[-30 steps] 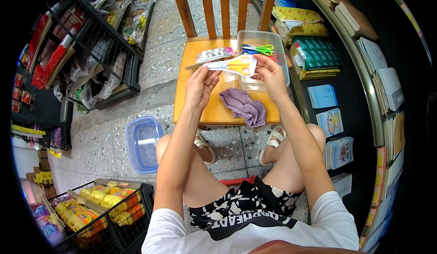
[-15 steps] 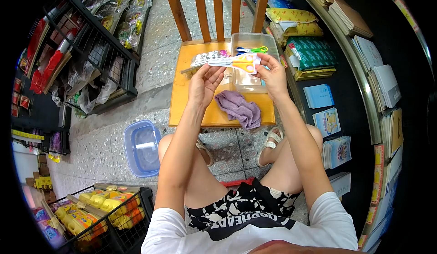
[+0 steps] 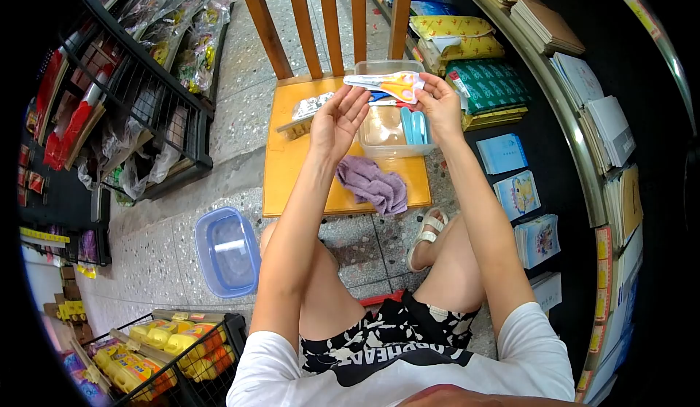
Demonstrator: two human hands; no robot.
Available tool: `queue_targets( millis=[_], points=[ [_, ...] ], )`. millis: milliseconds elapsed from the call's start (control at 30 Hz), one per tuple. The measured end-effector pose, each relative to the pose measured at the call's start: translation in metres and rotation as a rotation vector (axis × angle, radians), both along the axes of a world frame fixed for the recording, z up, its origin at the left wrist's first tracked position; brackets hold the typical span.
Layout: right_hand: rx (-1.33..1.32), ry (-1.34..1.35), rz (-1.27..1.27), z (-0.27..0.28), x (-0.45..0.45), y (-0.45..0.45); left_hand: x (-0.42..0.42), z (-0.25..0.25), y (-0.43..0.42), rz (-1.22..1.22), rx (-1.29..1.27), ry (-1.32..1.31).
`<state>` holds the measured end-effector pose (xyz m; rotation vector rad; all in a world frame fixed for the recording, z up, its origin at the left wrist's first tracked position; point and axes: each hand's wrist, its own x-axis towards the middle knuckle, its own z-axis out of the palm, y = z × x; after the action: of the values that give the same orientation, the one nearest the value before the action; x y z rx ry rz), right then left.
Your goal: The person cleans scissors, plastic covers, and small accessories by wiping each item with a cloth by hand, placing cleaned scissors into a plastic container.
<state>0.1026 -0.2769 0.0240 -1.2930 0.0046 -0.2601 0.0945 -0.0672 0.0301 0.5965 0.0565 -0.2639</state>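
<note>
My right hand (image 3: 440,106) pinches the handle end of a pair of packaged scissors (image 3: 397,86) with orange-yellow handles. The blade end points left, toward my left hand (image 3: 340,124), which is palm up with its fingers stretched out. Below the scissors stands a clear plastic box (image 3: 390,150) on a wooden chair seat (image 3: 286,184). Inside the box lie teal objects (image 3: 414,126) and something with blue and red parts, partly hidden by the scissors. A clear-wrapped pack (image 3: 311,106) rests left of the box. A crumpled purple cloth (image 3: 373,186) lies nearer to me on the seat.
Slatted chair back (image 3: 332,24) rises beyond the seat. A blue plastic basin (image 3: 227,254) sits on the floor to the left. Wire racks (image 3: 160,108) and yellow bottles (image 3: 193,338) are on the left; a shelf with booklets (image 3: 536,243) and packets (image 3: 487,86) runs along the right.
The packaged scissors have shifted slightly up in relation to the box, uncovering more of its teal contents. My left hand has come off the blade end. The whole view has shifted a little.
</note>
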Motion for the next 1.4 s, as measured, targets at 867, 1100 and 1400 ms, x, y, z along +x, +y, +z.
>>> queue_targets(
  millis=[867, 1100, 1400],
  points=[
    [-0.525, -0.110, -0.324, -0.042, 0.049, -0.018, 0.042, -0.038, -0.065, -0.050, -0.187, 0.241],
    [-0.644, -0.069, -0.376, -0.031, 0.043, -0.007, 0.040, -0.050, -0.076, -0.029, -0.155, 0.274],
    [-1.124, -0.129, -0.389, -0.034, 0.044, -0.001, 0.038, -0.054, -0.079, -0.005, -0.108, 0.356]
  ],
)
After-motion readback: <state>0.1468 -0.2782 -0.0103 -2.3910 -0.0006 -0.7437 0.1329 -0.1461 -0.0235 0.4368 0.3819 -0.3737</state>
